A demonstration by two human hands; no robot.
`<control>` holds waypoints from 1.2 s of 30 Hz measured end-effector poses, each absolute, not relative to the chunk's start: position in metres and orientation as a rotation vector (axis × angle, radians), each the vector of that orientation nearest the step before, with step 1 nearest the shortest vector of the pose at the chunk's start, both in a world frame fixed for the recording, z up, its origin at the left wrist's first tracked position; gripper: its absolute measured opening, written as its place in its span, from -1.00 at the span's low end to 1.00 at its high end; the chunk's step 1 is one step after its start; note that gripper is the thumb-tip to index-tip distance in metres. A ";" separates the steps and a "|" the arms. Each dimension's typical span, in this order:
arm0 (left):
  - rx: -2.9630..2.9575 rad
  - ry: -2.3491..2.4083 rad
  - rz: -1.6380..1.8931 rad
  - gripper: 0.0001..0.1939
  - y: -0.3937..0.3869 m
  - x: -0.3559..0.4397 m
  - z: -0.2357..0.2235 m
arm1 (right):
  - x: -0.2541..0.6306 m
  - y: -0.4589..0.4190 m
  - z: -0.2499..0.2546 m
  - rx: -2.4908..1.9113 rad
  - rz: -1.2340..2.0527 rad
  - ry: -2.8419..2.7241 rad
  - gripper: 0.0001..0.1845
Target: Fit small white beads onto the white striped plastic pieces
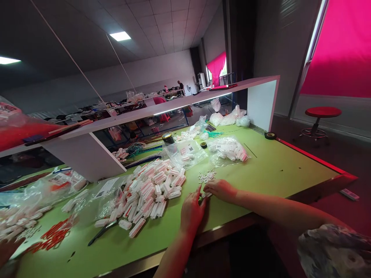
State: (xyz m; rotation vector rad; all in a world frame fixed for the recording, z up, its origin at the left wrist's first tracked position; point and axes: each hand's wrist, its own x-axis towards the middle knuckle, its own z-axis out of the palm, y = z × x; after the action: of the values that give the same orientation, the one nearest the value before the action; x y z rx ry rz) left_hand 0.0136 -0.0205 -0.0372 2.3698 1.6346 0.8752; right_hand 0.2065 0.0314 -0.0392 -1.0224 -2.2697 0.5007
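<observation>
My left hand (192, 211) and my right hand (222, 190) meet low over the green tabletop near its front edge. Between their fingertips is a small white plastic piece (206, 195), pinched from both sides and partly covered by the fingers. Just beyond my fingers lies a little heap of tiny white parts (207, 176). To the left of my left hand spreads a big pile of white plastic housings (153, 189), some with pinkish tints. A dark-handled tool, seemingly scissors (101, 233), sticks out from under the pile's near side.
Clear bags of white parts (228, 148) lie behind my hands, near a small tape roll (203, 144). Another black tape roll (270, 135) sits at the right edge. Orange-red strips (53, 236) lie far left, beside another person's blurred hand (10, 249). A white shelf (185, 101) spans the table.
</observation>
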 end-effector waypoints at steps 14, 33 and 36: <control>2.314 1.644 0.840 -0.47 -0.022 0.015 -0.032 | 0.204 0.028 -0.033 -1.095 0.522 -2.310 -0.80; 2.312 1.640 0.842 -0.45 -0.023 0.016 -0.029 | 0.204 0.021 -0.031 -1.048 0.294 -2.410 -0.82; 2.297 1.640 0.837 -0.45 -0.024 0.016 -0.029 | 0.204 0.018 -0.029 -1.018 0.096 -2.517 -0.83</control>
State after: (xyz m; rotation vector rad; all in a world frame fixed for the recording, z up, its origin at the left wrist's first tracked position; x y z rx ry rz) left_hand 0.0164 -0.0236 -0.0291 2.2974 1.6398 0.8374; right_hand 0.2044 0.0178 -0.0293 -1.0182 -2.5174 0.0960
